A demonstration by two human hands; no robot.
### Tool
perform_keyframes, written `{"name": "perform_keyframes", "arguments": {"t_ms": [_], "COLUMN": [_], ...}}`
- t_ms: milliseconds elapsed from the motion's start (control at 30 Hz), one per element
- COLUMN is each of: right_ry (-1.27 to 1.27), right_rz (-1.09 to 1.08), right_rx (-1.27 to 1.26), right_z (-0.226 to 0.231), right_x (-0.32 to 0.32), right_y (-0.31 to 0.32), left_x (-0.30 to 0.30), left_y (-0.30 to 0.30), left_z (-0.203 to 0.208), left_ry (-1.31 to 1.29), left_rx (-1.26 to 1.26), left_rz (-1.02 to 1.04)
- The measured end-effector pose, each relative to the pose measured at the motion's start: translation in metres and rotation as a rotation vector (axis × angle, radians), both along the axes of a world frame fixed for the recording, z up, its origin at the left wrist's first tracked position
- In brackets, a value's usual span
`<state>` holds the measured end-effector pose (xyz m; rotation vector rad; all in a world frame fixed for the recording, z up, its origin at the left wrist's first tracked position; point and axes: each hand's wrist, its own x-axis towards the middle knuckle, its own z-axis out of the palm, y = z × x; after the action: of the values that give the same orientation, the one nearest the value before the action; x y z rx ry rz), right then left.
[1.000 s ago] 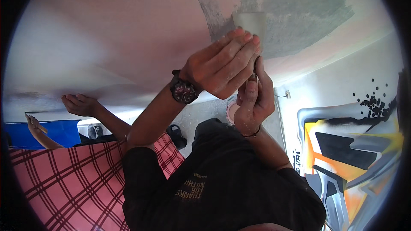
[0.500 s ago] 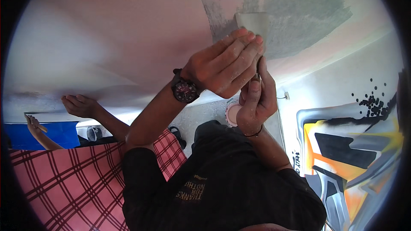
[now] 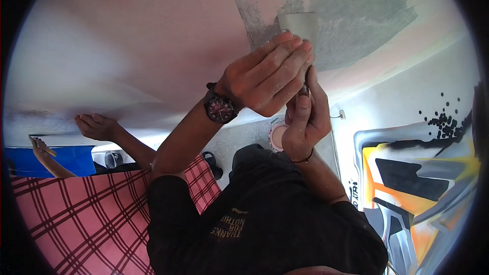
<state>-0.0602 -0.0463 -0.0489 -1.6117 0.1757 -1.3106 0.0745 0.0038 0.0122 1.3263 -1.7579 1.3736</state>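
Both my hands are raised to a pinkish-white wall, at a rough grey patch of filler. My right hand, with a thin dark band at the wrist, is closed around the handle of a putty knife, which is mostly hidden by my hands. The knife's broad pale blade lies against the left part of the patch. Across the blade my left hand lays its straight fingers side by side, pressing on it. A dark watch sits on my left wrist.
Below my hands a pink-rimmed bucket stands on the grey floor. At left is another person in pink plaid cloth; one hand touches the wall, another holds a yellow-handled tool. A painted wall stands right.
The putty knife blade and my left fingers have shifted very slightly up the wall. My grip stays the same, and the other person's hands look nearly still.
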Motion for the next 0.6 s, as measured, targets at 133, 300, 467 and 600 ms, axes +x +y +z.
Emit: {"name": "perform_keyframes", "arguments": {"t_ms": [133, 300, 467, 600], "right_ry": [0.063, 0.072, 0.071, 0.055], "right_rz": [-0.055, -0.003, -0.007, -0.027], "right_rx": [-0.022, 0.016, 0.016, 0.008], "right_z": [0.011, 0.005, 0.001, 0.003], "right_x": [0.006, -0.004, -0.006, 0.005], "right_y": [-0.001, 0.0, -0.001, -0.006], "left_x": [0.006, 0.001, -0.003, 0.005], "left_y": [-0.005, -0.002, 0.002, -0.005], "left_z": [0.012, 0.002, 0.004, 0.006], "left_ry": [-0.031, 0.017, 0.014, -0.015], "left_rx": [-0.038, -0.003, 0.0, -0.009], "left_rz": [0.012, -0.013, 0.019, 0.031]}}
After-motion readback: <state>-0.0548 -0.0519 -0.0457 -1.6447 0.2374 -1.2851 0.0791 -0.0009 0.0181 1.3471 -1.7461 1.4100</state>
